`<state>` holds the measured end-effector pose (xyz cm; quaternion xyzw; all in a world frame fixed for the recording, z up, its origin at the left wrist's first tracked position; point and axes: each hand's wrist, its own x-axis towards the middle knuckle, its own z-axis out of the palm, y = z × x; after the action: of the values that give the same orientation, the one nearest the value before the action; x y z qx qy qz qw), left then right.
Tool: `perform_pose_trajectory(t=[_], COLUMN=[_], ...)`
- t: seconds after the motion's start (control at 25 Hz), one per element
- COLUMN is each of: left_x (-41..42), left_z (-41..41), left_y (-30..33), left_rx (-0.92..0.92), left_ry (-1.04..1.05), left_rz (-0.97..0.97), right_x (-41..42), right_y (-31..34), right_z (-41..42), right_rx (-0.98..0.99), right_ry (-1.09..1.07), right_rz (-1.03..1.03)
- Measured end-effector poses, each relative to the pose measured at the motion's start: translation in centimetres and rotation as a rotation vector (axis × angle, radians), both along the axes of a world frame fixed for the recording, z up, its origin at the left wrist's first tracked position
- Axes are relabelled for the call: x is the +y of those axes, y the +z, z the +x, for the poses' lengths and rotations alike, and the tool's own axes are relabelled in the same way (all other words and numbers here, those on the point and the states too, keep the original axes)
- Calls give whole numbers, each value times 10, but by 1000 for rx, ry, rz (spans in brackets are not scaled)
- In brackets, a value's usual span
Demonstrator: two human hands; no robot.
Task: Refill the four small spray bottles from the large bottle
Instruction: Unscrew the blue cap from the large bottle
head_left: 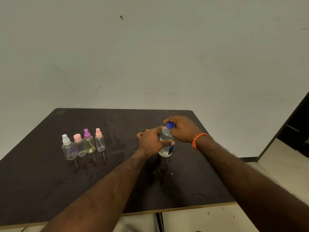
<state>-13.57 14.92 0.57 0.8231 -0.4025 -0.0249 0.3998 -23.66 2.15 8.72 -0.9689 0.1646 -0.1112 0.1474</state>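
Right of centre on the dark table [50,173], large bottle [166,144] stands upright, clear liquid inside, blue cap [170,125] on. Left hand [151,143] wraps the bottle body, thumb across the near side. Right hand [181,128] pinches the cap from above; orange thread bracelet [198,139] at that wrist. Well apart to the left, four small spray bottles [83,144] stand in a row, tops on: white, pink, purple, pink. Pale wall [150,56] behind the far table edge.

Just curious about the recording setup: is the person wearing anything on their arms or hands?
Both forearms are bare, with no sleeves or gloves in view. The right hand has an orange thread bracelet around its wrist; the left hand and its wrist carry nothing.
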Motion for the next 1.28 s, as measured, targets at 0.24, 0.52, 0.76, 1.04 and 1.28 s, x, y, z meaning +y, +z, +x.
perform_pose_trajectory(t=[0.24, 0.52, 0.76, 1.04, 1.28], left_x=[-1, 1, -3, -3, -1], left_z=[0, 1, 2, 1, 0], left_y=[0, -4, -5, -5, -7], left_rx=[-16, -15, -15, -21, -23], left_ry=[0, -5, -14, 11, 9], left_rz=[1, -11, -10, -1, 0], right_x=[5, 8, 8, -5, -37], right_y=[-3, 9, 3, -1, -54], right_z=[5, 6, 4, -28, -61], right_rx=[-16, 30, -78, -426, -155], right_ry=[-67, 59, 60, -46, -303], right_rz=[-57, -24, -28, 91, 53])
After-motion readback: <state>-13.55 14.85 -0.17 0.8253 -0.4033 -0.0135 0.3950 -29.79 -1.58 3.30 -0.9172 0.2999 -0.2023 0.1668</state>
